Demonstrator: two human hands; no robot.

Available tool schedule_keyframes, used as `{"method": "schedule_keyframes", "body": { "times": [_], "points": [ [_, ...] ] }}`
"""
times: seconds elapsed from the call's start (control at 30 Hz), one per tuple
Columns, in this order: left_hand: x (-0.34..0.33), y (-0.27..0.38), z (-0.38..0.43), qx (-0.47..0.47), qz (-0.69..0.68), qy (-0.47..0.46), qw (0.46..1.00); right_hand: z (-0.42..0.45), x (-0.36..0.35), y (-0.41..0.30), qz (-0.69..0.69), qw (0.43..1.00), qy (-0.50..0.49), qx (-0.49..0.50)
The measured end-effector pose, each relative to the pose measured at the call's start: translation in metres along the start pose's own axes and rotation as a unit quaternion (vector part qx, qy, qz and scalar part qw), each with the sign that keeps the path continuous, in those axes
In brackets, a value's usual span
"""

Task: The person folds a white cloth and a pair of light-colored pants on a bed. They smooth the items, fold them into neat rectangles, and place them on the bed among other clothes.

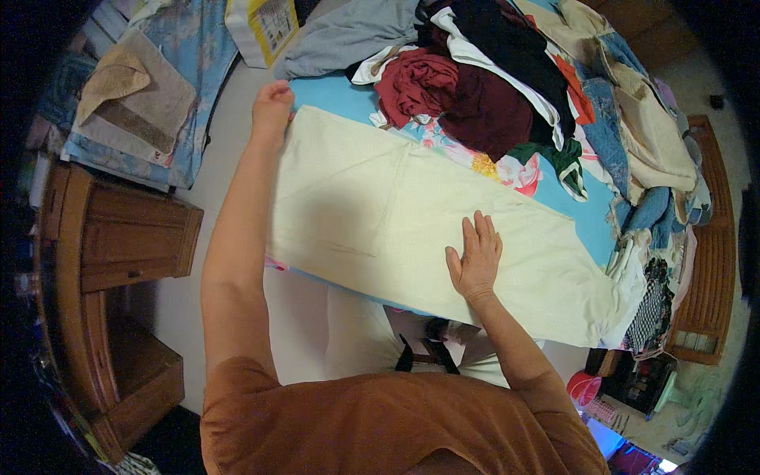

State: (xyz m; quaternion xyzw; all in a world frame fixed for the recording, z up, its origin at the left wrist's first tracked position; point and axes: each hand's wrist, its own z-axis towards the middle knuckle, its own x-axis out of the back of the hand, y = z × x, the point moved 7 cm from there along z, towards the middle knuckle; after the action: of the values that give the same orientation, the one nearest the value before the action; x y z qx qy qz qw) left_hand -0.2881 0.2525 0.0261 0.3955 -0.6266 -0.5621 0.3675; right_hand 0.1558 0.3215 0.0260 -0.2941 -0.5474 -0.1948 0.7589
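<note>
A cream cloth garment [356, 196] lies spread out nearly flat on the bed before me, with a few creases and a seam across it. My right hand [480, 252] rests palm down on its right half, fingers extended and thumb apart. At the garment's far left corner is my left hand [273, 110], its fingers curled beside the bed's edge. Whether those fingers grip the cloth cannot be made out. Underneath, a blue bedsheet [332, 95] with printed flowers shows around the garment.
Beyond the garment lie a rolled dark red cloth [415, 83], a grey cloth [350, 41] and black clothes [504, 41]. Beige and denim clothes [653, 136] are heaped at right. A wooden cabinet [130, 231] stands at left, and a yellow-and-white package [255, 32] at the back.
</note>
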Motion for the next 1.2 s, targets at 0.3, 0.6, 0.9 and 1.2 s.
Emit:
{"method": "schedule_keyframes", "body": {
  "times": [0.3, 0.6, 0.9, 1.2],
  "points": [
    [-0.051, 0.018, -0.043, -0.379, 0.495, -0.142, 0.768, 0.0, 0.001, 0.002, 0.011, 1.0, -0.004, -0.008],
    [-0.063, 0.043, -0.068, -0.466, 0.498, -0.041, 0.731, 0.0, 0.002, 0.002, 0.012, 1.0, 0.008, 0.0],
    [-0.067, 0.017, -0.257, -0.455, 0.48, -0.299, 0.688, -0.001, -0.001, 0.004, 0.01, 1.0, -0.002, -0.008],
    [-0.05, 0.035, -0.09, -0.226, 0.308, -0.297, 0.875, 0.0, 0.001, 0.001, 0.009, 1.0, 0.002, -0.007]
  ]
}}
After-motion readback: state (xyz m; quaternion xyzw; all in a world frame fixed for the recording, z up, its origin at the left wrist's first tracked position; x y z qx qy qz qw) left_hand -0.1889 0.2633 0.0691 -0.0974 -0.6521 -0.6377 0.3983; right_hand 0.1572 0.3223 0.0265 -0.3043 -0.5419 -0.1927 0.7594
